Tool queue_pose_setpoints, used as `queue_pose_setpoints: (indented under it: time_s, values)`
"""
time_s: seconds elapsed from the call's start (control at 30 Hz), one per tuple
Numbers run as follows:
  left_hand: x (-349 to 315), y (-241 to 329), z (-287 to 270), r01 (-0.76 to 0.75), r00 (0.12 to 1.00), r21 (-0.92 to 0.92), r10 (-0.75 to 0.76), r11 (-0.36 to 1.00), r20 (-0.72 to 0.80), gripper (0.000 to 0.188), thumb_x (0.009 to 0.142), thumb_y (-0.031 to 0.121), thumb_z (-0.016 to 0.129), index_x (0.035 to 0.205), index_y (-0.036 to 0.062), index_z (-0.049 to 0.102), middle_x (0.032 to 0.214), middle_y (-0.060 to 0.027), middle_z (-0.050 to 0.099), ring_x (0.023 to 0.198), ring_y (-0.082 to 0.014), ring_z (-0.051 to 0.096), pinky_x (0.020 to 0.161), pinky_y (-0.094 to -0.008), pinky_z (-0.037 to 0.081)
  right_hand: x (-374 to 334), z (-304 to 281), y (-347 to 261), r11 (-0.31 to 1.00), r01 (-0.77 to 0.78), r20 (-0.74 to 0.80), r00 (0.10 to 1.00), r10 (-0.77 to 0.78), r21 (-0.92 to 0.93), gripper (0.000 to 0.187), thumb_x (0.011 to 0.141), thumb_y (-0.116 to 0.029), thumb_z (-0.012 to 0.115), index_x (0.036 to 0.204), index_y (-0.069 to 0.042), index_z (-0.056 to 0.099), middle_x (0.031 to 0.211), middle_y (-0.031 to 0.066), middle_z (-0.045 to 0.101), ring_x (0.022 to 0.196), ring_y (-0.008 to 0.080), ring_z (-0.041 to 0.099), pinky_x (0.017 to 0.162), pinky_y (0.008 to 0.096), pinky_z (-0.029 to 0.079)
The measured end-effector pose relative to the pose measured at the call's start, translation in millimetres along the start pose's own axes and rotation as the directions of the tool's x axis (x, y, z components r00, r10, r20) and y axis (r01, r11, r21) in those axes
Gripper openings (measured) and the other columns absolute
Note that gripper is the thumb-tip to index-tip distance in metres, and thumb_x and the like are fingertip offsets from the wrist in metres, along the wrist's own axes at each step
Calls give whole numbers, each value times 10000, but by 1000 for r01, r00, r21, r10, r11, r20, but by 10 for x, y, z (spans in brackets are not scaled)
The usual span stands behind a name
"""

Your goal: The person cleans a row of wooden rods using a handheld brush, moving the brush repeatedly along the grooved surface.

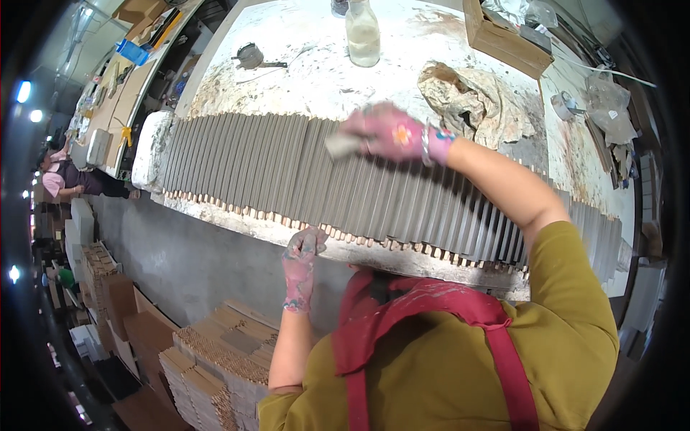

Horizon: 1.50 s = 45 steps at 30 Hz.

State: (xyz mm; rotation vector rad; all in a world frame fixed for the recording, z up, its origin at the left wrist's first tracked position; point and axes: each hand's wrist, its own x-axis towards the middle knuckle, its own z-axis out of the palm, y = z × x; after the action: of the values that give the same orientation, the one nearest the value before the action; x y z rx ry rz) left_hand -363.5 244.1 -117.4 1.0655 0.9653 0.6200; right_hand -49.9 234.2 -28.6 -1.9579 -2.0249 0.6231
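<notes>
A long row of grey-coated strips [237, 158] with bare wooden ends lies side by side across the white table. My right hand [388, 133], in a pink patterned glove, is over the middle of the row and slightly blurred. It grips a pale, small block [341, 146] against the strips' upper faces; whether this is a sponge or something harder I cannot make out. My left hand [305, 244], gloved in pink too, is at the near ends of the strips by the table edge. Its fingers are curled in, and anything between them is hidden.
A white block [152, 151] bounds the row's left end. Beyond the strips are a bottle of cloudy liquid [363, 36], a small dark pot [250, 56], a stained rag [474, 100] and a cardboard box [507, 39]. Stacked strips [230, 341] stand lower left. Another person [79, 176] is far left.
</notes>
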Motion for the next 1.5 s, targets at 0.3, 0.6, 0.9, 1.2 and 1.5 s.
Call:
queue_pose_setpoints:
  time_s: [0.3,0.6,0.9,1.2,1.5]
  values:
    - [12,-14,55,-3,998,-23,2,1000,-58,180,925,112,594,1007,-48,589,845,-65,586,734,-130,538,677,-236,441,-342,605,-328,882,421,-173,872,-458,-210,151,831,-167,582,964,-119,635,923,85,643,862,241,637,882,416,483]
    - [10,-48,86,-33,996,-19,31,999,-79,197,924,129,593,1008,-47,617,876,-74,616,752,-128,567,667,-233,462,-280,701,-491,924,229,-220,927,-303,-306,371,764,-166,629,1127,-122,569,959,140,593,907,302,605,861,469,439]
    - [79,-186,-68,24,997,-107,-16,994,74,234,944,113,579,1124,-31,614,994,-69,648,876,-146,620,757,-258,504,-132,538,-615,970,-14,-140,990,-21,-243,427,777,-191,659,1184,-110,561,1084,113,604,1029,312,582,903,450,424]
    - [178,-450,-220,6,980,-220,38,976,195,234,952,96,547,1146,-25,597,1039,-79,644,926,-145,620,754,-235,490,-51,198,-253,994,-107,-277,955,108,17,378,877,-222,627,1228,-97,570,1076,142,638,1009,300,621,900,398,493]
    - [130,-432,-233,-33,995,-109,42,994,88,248,968,123,527,1157,-24,590,1044,-122,662,961,-198,657,721,-266,520,42,1,-458,966,-134,11,990,140,-221,373,826,-202,632,1191,-139,593,1033,112,634,955,303,626,883,428,470]
